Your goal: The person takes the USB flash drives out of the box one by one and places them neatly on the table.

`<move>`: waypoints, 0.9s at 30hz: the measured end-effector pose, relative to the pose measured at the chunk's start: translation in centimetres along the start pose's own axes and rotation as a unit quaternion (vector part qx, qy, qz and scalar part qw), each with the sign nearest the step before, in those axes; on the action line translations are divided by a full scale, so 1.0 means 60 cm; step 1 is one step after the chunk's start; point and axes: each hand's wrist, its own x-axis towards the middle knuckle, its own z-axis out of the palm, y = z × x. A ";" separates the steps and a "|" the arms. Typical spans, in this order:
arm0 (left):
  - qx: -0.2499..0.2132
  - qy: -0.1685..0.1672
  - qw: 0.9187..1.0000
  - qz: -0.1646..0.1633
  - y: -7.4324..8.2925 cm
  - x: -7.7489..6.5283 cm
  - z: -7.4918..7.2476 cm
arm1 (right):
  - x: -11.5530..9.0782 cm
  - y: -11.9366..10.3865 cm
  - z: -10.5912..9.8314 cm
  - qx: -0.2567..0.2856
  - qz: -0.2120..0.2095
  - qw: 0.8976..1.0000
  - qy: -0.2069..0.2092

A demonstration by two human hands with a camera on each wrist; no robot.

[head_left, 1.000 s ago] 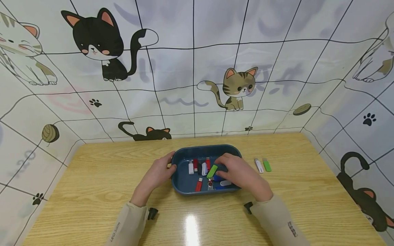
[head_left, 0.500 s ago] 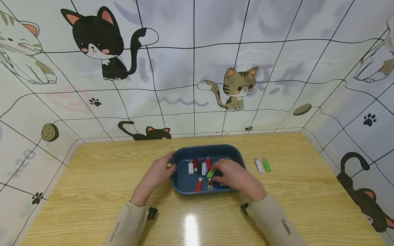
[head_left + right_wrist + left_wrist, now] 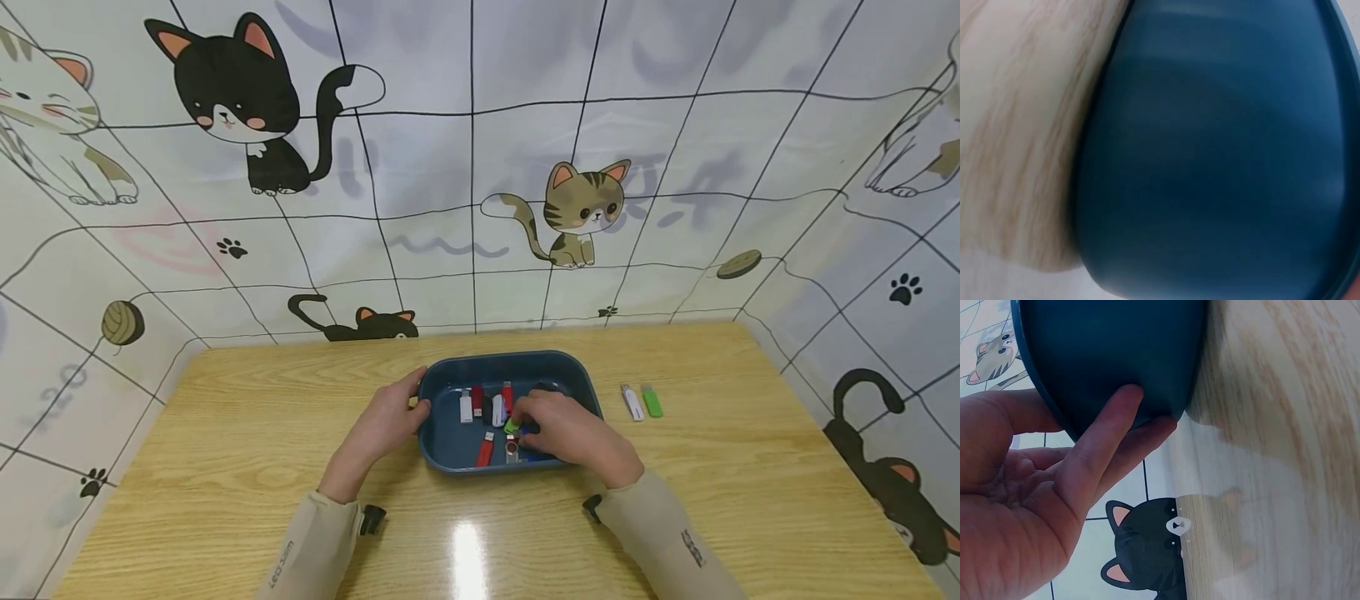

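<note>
A dark blue tray [image 3: 450, 457] holding several USB flash drives sits on the wooden table. My left hand [image 3: 386, 417] grips its left end; in the left wrist view, fingers press the tray's outer wall [image 3: 1104, 344] and another reaches the rim. Inside the tray, my right hand [image 3: 562, 425] pinches a green USB flash drive [image 3: 512, 427], mostly covered by the fingertips. Around it lie a white drive [image 3: 466, 407], red drives [image 3: 485, 450] and a silver one with a round red part [image 3: 512, 450]. Blue pieces are partly hidden under the right hand.
On the table right of the tray, a white USB flash drive [image 3: 632, 403] lies beside a green one [image 3: 652, 401]. A cat-patterned wall covering [image 3: 427, 183] rises behind and at both sides. The tray's outer wall [image 3: 1210, 156] fills most of the right wrist view.
My right hand has shifted left and slightly down over the green USB flash drive, which is now mostly covered. The left hand stays at the tray's end.
</note>
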 end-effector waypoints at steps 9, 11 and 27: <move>0.001 0.000 1.000 -0.003 0.000 0.001 -0.003 | 0.001 -0.004 -0.004 -0.002 0.001 1.000 -0.003; 0.001 0.001 1.000 -0.001 0.000 0.001 -0.003 | -0.001 -0.004 -0.004 -0.006 0.001 1.000 0.000; -0.005 0.001 1.000 0.001 0.001 -0.001 -0.003 | -0.016 -0.009 -0.019 -0.013 -0.004 0.999 0.030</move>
